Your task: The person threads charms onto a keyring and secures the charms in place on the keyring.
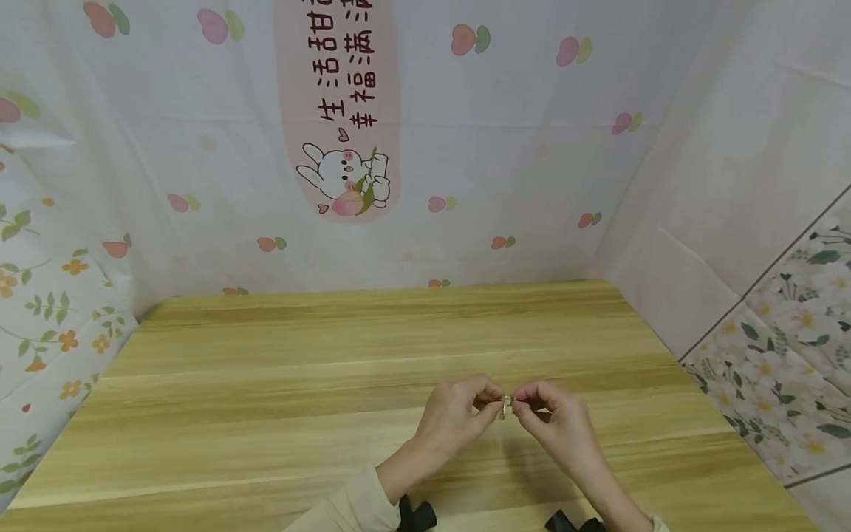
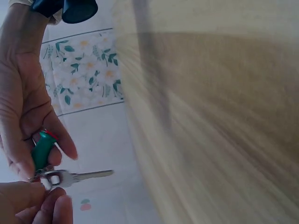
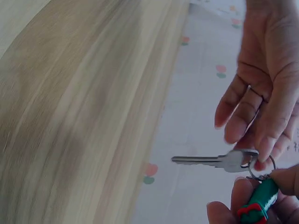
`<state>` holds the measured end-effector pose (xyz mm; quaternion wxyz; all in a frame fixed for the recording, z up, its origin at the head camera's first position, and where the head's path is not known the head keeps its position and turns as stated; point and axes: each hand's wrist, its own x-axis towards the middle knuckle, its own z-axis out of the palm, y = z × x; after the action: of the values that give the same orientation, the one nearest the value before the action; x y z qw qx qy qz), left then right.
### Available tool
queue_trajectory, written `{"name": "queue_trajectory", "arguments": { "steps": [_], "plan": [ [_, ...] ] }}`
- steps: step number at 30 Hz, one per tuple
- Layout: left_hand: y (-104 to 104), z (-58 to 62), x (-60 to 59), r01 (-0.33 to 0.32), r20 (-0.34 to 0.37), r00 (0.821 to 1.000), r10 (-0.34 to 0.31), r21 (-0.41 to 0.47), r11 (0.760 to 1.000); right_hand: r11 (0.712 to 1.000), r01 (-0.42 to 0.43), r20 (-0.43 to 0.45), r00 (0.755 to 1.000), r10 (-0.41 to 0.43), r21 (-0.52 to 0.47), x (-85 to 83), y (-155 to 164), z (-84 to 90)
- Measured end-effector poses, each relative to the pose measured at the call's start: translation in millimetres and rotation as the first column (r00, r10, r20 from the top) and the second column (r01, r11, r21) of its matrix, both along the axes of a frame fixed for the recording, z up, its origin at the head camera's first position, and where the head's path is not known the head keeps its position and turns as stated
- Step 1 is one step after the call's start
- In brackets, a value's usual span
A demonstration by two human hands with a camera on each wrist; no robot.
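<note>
Both hands meet over the wooden table, joined by a small key ring. My left hand pinches the ring at the head of a silver key, whose blade points down toward the tabletop. Between the thumb and fingers of my right hand is a green keychain charm with red trim, linked to the ring. The same charm and key show side by side in the left wrist view. Fingertips hide part of the ring, so whether it is spread apart cannot be seen.
A wood-grain table spreads beneath the hands. Behind it hangs a white printed curtain, with flowered cloth along the right side. Black wrist mounts show near the front edge.
</note>
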<state>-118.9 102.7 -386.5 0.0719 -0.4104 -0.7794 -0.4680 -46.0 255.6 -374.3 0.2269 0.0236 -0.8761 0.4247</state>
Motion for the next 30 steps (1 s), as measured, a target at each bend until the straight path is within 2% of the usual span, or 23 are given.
{"name": "queue_trajectory", "arguments": {
  "steps": [2,4,7,9,15,18,21,26,30],
  "plan": [
    [-0.7,0.8,0.0,-0.031,-0.093,0.995,0.024,-0.081,0.996,0.992,-0.001,-0.088,0.996,0.013,0.128,-1.6,-1.2,-3.2],
    [-1.2,2.9,0.2,-0.072,-0.188,0.981,0.042,-0.154,0.986,0.966,0.022,-0.175,0.984,0.024,0.257,-3.6,-2.3,-6.1],
    [-1.6,5.2,0.2,-0.103,-0.258,0.965,0.049,-0.199,0.975,0.932,0.054,-0.242,0.970,0.037,0.359,-5.7,-4.0,-8.3],
    [-2.0,5.8,-0.3,-0.101,-0.254,0.966,0.045,-0.209,0.973,0.927,0.056,-0.240,0.970,0.038,0.372,-6.3,-5.1,-8.5],
    [-3.7,3.8,-2.0,-0.071,-0.177,0.983,0.039,-0.175,0.982,0.935,0.059,-0.200,0.980,0.013,0.350,-6.9,-5.8,-8.6],
    [-3.6,3.9,-1.7,-0.065,-0.148,0.988,0.037,-0.185,0.981,0.938,0.056,-0.193,0.981,0.012,0.343,-6.4,-4.6,-10.1],
    [-3.7,5.2,-0.7,-0.051,-0.128,0.992,0.022,-0.226,0.973,0.924,0.044,-0.209,0.977,0.040,0.380,-5.9,-3.4,-11.6],
    [-4.0,8.9,0.8,-0.047,-0.126,0.992,0.011,-0.287,0.957,0.884,0.056,-0.258,0.963,0.074,0.464,-5.3,-3.9,-13.4],
    [-4.8,10.8,1.8,-0.039,-0.101,0.995,0.011,-0.284,0.958,0.882,0.081,-0.253,0.966,0.044,0.464,-5.1,-5.5,-13.7]
  ]
}}
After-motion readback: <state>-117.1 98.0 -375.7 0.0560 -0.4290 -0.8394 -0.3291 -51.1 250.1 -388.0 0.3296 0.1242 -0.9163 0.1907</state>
